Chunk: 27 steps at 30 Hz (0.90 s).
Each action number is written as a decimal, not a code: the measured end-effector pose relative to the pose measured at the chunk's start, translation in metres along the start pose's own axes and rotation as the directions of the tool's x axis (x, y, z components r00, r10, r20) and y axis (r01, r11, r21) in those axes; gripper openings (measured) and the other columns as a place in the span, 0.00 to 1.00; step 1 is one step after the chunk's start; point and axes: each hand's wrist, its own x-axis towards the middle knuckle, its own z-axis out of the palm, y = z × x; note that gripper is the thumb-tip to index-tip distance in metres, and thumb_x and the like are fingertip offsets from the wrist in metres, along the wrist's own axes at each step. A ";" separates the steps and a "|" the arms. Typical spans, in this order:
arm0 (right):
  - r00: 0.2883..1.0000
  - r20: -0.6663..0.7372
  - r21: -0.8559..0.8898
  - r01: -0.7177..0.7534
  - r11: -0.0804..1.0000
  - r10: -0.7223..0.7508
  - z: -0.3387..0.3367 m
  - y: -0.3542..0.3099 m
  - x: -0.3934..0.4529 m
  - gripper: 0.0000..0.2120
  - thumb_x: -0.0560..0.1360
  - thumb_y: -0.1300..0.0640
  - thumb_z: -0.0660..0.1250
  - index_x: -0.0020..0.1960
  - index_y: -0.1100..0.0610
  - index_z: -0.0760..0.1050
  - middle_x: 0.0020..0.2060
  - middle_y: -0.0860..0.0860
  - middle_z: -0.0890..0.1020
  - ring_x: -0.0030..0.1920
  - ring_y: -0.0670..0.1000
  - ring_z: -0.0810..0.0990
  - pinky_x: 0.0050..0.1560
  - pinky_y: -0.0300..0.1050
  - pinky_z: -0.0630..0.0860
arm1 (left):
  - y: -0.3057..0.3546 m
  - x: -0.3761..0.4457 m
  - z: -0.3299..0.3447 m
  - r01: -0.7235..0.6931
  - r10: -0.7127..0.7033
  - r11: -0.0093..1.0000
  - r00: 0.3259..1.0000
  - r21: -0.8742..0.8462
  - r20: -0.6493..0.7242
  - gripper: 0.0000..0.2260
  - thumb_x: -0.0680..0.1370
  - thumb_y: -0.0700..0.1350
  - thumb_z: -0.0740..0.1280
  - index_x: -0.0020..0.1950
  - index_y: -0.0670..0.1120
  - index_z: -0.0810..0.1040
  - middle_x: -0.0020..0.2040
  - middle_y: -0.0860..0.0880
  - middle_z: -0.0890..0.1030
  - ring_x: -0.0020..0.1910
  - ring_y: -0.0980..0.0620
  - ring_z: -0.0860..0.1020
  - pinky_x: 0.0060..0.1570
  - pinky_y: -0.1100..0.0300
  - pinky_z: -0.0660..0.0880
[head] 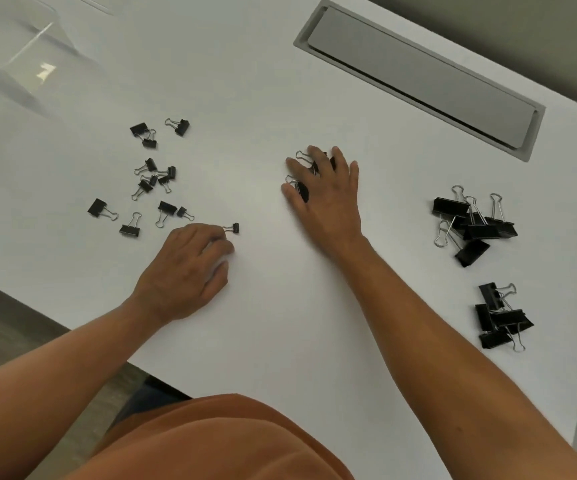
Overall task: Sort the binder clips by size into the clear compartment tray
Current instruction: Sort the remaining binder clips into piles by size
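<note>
Left hand (pixel 183 268) pinches a tiny binder clip (pixel 233 227) by its wire handle; right hand (pixel 325 188), spread flat, covers several mid-sized clips (pixel 302 192), apparently gathering them. Large clips (pixel 472 221) lie piled rightward on the table (pixel 280 306), pre-grouped by size; clear tray (pixel 20 46) waits far left.

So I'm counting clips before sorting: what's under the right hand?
Under the right hand, black binder clips lie on the white table; two wire handles poke out past the fingers. The hand covers the rest, so the count is unclear.
</note>
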 end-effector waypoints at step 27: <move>0.975 -0.202 0.258 0.143 0.956 -0.091 0.002 -0.048 -0.074 0.16 0.81 0.51 0.71 0.66 0.56 0.80 0.63 0.52 0.81 0.65 0.55 0.79 0.71 0.56 0.70 | -0.003 -0.006 0.002 -0.059 0.057 0.998 0.989 -0.009 -0.134 0.07 0.80 0.40 0.66 0.53 0.41 0.81 0.54 0.42 0.80 0.53 0.41 0.79 0.54 0.49 0.75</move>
